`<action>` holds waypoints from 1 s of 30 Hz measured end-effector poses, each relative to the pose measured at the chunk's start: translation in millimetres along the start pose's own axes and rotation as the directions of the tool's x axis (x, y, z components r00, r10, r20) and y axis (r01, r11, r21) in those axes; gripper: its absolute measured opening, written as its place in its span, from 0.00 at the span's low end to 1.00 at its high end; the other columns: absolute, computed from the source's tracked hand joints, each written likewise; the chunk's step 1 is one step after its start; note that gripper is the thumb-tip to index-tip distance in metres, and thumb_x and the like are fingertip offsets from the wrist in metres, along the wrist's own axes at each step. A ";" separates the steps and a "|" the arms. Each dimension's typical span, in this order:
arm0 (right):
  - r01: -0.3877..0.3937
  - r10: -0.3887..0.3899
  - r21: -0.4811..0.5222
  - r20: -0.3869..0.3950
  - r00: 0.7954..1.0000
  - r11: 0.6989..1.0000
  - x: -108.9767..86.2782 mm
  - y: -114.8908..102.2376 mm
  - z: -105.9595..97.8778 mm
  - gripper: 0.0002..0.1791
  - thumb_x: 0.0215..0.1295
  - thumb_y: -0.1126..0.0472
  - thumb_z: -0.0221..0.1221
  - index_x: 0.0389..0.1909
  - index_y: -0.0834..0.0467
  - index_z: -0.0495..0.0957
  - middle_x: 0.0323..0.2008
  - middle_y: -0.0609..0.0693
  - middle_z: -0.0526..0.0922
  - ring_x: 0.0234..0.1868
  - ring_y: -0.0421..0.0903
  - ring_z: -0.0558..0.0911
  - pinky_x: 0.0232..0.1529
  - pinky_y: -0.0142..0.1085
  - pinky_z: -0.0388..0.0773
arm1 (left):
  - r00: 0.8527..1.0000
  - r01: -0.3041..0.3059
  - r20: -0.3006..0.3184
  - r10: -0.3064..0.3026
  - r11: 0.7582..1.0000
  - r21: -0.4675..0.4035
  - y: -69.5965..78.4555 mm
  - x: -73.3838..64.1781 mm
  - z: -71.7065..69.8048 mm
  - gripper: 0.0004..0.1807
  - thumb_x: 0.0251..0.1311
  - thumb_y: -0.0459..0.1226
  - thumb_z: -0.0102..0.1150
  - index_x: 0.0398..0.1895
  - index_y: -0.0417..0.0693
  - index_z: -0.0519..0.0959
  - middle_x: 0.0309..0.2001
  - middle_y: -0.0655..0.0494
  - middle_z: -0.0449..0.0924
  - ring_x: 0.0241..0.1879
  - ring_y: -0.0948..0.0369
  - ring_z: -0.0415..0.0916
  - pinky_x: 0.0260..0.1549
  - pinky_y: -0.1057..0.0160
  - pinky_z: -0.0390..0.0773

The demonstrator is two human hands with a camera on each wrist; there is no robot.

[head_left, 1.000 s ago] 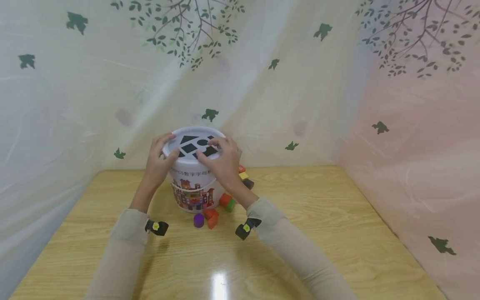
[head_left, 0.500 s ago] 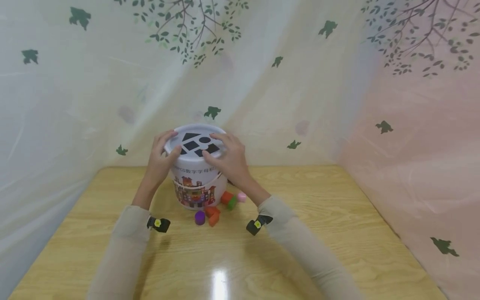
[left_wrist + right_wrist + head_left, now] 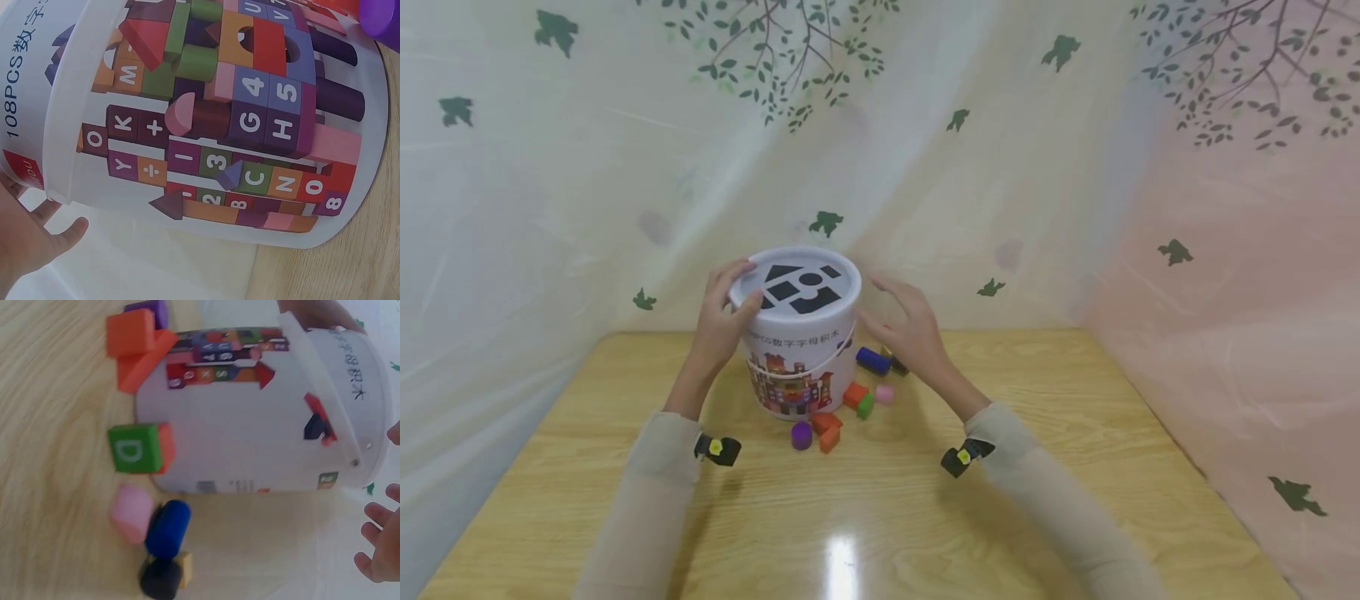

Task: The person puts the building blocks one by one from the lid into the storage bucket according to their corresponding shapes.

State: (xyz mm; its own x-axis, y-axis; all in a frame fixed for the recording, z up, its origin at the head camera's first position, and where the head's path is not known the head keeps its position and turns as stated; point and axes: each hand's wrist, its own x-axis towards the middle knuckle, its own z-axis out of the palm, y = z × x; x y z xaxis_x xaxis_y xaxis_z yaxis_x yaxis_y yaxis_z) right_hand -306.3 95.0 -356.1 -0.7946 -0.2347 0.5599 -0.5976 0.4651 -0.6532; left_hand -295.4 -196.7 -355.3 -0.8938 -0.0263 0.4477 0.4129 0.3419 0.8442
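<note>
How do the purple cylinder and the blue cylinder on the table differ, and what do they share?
The purple cylinder stands on end, while the blue cylinder lies on its side. The purple cylinder looks short and stubby; the blue cylinder looks longer. The purple cylinder is nearer the person than the blue cylinder. Both are plain round blocks.

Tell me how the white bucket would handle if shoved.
The bucket might tip if pushed near the top, since it looks taller than wide. The left hand on its rim would probably steady it. Its drooping handle may swing.
</note>
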 end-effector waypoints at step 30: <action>0.100 -0.078 -0.079 0.250 0.965 0.992 -43.2 61.6 10.1 0.30 0.55 0.60 0.73 0.60 0.64 0.79 0.57 0.61 0.83 0.59 0.59 0.80 0.64 0.54 0.76 | 1.000 -0.001 -0.009 0.001 1.000 0.004 -3.0 0.3 0.0 0.32 0.69 0.46 0.53 0.75 0.48 0.65 0.77 0.47 0.54 0.73 0.45 0.56 0.72 0.34 0.62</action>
State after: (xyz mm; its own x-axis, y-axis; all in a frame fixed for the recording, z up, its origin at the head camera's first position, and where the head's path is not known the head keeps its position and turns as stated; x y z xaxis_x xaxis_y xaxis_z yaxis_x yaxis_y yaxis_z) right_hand -309.9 125.1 -425.7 -0.7471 -0.4761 0.4638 -0.6641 0.5049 -0.5514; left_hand -296.9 -197.8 -357.6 -0.8919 -0.0342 0.4510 0.4128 0.3461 0.8425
